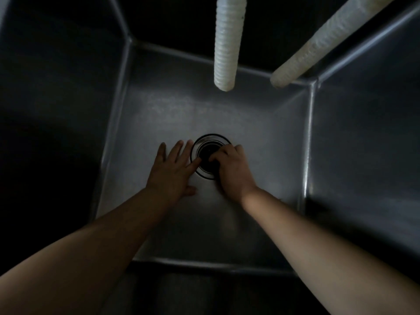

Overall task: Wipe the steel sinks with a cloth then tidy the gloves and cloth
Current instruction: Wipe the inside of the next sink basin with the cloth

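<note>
I look down into a deep, dim steel sink [172,110] with a round drain [205,142] in its floor. My left hand [172,171] lies flat on the sink floor just left of the drain, fingers spread, its index fingertip at the drain's rim. My right hand [231,171] is over the drain's right side with its fingers curled down into the dark opening; what they hold is hidden. No cloth or gloves are in view.
Two white corrugated hoses hang over the sink: one [228,42] straight down at the centre, the other [318,44] slanting in from the upper right. Steel walls enclose the basin on all sides, the left one [56,110] in deep shadow.
</note>
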### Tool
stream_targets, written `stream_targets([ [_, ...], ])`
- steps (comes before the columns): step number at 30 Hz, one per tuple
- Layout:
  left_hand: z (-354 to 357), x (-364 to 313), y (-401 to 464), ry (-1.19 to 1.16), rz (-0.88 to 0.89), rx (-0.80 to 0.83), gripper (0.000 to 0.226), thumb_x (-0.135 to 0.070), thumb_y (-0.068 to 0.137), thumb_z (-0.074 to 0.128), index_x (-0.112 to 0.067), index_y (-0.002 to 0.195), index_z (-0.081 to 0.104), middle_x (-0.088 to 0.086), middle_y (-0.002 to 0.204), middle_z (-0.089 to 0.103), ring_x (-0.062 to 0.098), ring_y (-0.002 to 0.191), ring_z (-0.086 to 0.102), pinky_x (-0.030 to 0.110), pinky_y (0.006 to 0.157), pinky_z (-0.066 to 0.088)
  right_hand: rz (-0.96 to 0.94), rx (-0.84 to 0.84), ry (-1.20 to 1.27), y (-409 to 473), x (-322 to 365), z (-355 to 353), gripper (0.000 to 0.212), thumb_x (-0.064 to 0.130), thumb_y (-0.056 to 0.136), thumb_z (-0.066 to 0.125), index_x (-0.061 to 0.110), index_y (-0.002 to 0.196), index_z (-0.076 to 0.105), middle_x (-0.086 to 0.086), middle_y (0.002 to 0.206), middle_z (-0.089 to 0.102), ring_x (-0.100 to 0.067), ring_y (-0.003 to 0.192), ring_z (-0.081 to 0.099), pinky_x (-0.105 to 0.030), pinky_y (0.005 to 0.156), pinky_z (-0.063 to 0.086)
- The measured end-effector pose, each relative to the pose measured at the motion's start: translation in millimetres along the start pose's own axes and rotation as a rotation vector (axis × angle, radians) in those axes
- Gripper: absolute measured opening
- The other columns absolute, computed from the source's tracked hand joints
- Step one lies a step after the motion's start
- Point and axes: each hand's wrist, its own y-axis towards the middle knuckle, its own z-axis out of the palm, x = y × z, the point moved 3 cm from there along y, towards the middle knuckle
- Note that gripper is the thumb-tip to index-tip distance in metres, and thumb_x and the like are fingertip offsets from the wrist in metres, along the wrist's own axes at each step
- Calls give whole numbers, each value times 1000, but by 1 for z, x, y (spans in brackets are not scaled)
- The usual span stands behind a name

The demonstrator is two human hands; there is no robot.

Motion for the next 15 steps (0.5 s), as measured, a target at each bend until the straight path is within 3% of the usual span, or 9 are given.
stream_targets([
  [2,1,1,1,-6,5,-5,83,-66,86,41,-31,150,0,12,156,-21,31,144,-15,56,115,-6,-20,-163,140,-5,-3,-19,30,2,78,44,3,94,69,-17,96,61,-35,89,49,-24,77,34],
  [4,3,1,1,-10,11,-12,84,-67,85,41,-32,149,-1,12,156,-21,31,144,-15,56,115,-6,-33,-303,133,-5,-13,-39,31,-7,72,47,3,91,70,-17,91,62,-36,86,52,-27,76,35],
  [7,5,1,1,-3,11,-16,87,-68,85,39,-32,149,-8,12,155,-22,31,144,-15,56,114,-7,23,-443,-23,7,-41,-65,48,-13,68,45,4,109,64,-18,102,64,-38,93,58,-35,86,35],
  [10,5,0,0,5,-2,-25,92,-69,84,38,-30,147,-17,11,155,-23,31,144,-15,56,114,-8,211,-281,-215,19,-78,-71,68,-7,80,46,15,144,35,-16,126,57,-35,109,48,-37,92,35],
  [12,4,0,0,23,-13,-29,97,-69,84,37,-22,146,-22,12,155,-23,31,144,-14,55,114,-8,239,-110,-313,20,-92,-62,72,-1,84,45,19,149,22,-7,150,34,-32,125,35,-36,100,29],
  [15,5,0,-2,24,-38,-44,105,-70,83,38,-10,144,-24,12,155,-23,29,144,-14,54,114,-8,177,-16,-310,6,-87,-43,73,3,83,49,14,149,20,-7,158,12,-31,143,11,-38,117,9],
])
